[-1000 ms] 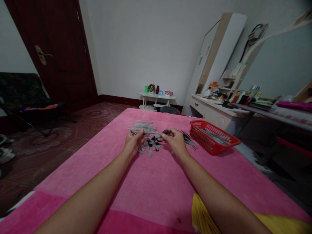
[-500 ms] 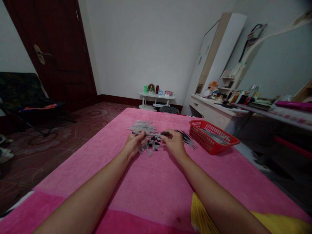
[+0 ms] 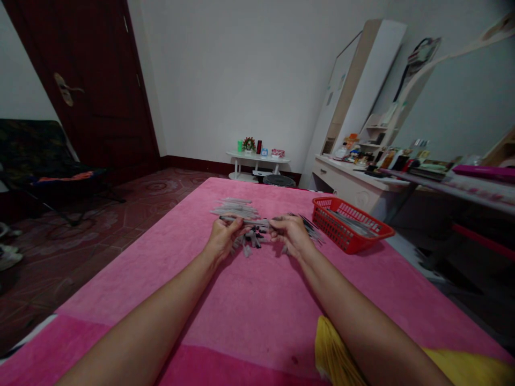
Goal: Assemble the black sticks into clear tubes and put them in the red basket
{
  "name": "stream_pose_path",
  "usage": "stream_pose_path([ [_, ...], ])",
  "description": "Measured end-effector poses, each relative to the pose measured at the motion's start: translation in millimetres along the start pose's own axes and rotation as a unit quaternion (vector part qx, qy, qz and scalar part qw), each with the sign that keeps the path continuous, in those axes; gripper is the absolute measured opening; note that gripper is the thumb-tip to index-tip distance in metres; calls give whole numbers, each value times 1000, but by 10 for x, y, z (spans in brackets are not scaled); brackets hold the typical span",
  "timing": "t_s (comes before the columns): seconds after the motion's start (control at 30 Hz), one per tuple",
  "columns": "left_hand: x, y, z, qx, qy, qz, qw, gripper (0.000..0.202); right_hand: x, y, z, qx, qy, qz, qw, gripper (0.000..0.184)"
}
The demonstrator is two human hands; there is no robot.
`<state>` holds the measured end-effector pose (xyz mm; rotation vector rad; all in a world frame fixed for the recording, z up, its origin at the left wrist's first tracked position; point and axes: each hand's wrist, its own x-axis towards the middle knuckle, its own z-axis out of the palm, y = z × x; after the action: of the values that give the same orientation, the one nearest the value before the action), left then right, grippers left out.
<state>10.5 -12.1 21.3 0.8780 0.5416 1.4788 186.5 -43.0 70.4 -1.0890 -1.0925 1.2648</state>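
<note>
My left hand point(image 3: 226, 234) is closed around one end of a slim, greyish pen point(image 3: 257, 221), held level above the pink cloth. At the pen's other end, the fingers of my right hand point(image 3: 290, 231) are pinched together. Below and between the hands lies a loose heap of short clear and black pen caps point(image 3: 247, 249). Just beyond them rests a pile of pale pen barrels point(image 3: 235, 207). Thin dark refills point(image 3: 313, 229) fan out to the right, partly hidden behind my right hand.
A red plastic basket point(image 3: 346, 243) holding more slender grey pens point(image 3: 356, 222) stands right of the refills. The pink cloth point(image 3: 249, 311) covers the table. Yellow fabric point(image 3: 336, 351) lies under my right forearm. A cluttered dresser point(image 3: 358, 179) is farther right.
My right hand has turned a little and its fingers have shifted at the pen's right end. My left hand still holds the pen in almost the same place.
</note>
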Motion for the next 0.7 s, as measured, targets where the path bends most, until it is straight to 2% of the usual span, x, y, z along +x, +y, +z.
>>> stream_pose_path([
  [0.1, 10, 4, -7, 24, -15, 15, 999, 40, 4, -7, -5, 30, 0, 58, 998, 6],
  [0.17, 29, 4, -14, 41, -22, 23, 999, 40, 21, 9, -11, 34, 3, 70, 997, 7],
  [0.27, 62, -2, -8, 58, -10, 22, 998, 44, 48, 38, -32, 4, -2, 53, 999, 11],
  [0.4, 88, -18, 26, 85, -6, 4, 996, 47, 62, 24, -54, -61, -54, 25, 996, 13],
  [0.47, 102, -25, 20, 115, -8, 12, 993, 45, 73, -28, -74, -85, -59, 1, 995, 12],
  [0.53, 131, -21, -32, 171, 1, 42, 984, 42, 98, -127, -141, -104, -25, -43, 993, 12],
  [0.6, 178, -2, -138, 259, 19, 94, 961, 37, 131, -269, -296, -129, 52, -106, 985, 14],
  [0.63, 207, 12, -208, 319, 28, 128, 939, 34, 144, -350, -408, -151, 104, -147, 972, 16],
  [0.67, 238, 27, -284, 376, 34, 160, 912, 32, 152, -431, -540, -182, 174, -195, 948, 19],
  [0.7, 270, 42, -362, 425, 30, 186, 886, 33, 153, -507, -685, -225, 249, -238, 912, 22],
])
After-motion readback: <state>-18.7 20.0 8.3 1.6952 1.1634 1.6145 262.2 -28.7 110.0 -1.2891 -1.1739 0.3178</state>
